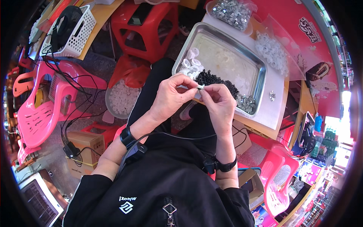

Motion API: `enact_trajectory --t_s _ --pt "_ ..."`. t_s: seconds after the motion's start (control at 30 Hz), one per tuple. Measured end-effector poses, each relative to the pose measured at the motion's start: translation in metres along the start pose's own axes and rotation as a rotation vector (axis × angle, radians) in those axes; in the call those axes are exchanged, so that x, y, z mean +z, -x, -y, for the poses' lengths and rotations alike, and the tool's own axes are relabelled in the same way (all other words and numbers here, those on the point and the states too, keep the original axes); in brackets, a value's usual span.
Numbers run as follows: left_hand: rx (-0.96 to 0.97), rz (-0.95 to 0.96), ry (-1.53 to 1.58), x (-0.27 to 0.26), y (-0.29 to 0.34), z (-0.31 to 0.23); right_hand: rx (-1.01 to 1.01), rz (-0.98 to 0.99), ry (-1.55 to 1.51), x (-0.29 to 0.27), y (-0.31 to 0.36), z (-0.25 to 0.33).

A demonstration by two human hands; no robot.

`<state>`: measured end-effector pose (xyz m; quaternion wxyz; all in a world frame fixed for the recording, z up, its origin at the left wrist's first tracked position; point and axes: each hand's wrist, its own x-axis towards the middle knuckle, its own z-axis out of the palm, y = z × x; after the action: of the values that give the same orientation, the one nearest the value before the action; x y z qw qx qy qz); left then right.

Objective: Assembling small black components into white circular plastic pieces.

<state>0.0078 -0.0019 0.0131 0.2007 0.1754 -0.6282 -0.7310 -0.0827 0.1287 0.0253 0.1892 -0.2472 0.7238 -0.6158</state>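
My left hand [171,95] and my right hand [220,107] meet over the near edge of a metal tray [227,56]. Thumb and forefinger of each pinch a small whitish part [200,87], mostly hidden by the fingertips. Just beyond the fingers, a heap of small black pieces [221,82] lies along the tray's near side. White plastic rings [192,65] are piled at its left end, left of the black heap. Shiny silver metal pieces [246,103] fill its near right corner.
Beyond the tray sit a clear bag of metal pieces [232,15] and a bag of translucent rings [270,52]. A loose metal cluster [272,95] lies to its right. Left of my legs stand a bowl of white pieces [123,97] and a red stool [145,36].
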Motion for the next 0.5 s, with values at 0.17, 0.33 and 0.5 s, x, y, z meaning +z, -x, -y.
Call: enact_trajectory --t_s 0.17,0.33,0.5 --pt "0.137 -0.010 -0.019 0.000 0.000 0.005 -0.219 -0.038 0.109 0.001 0.000 -0.004" --pt "0.267 -0.066 -0.160 0.001 0.003 0.008 -0.351 -0.089 0.209 0.007 0.000 -0.004" --pt "0.475 -0.019 -0.327 -0.008 -0.001 -0.002 -0.440 -0.143 0.188 0.006 0.003 -0.009"
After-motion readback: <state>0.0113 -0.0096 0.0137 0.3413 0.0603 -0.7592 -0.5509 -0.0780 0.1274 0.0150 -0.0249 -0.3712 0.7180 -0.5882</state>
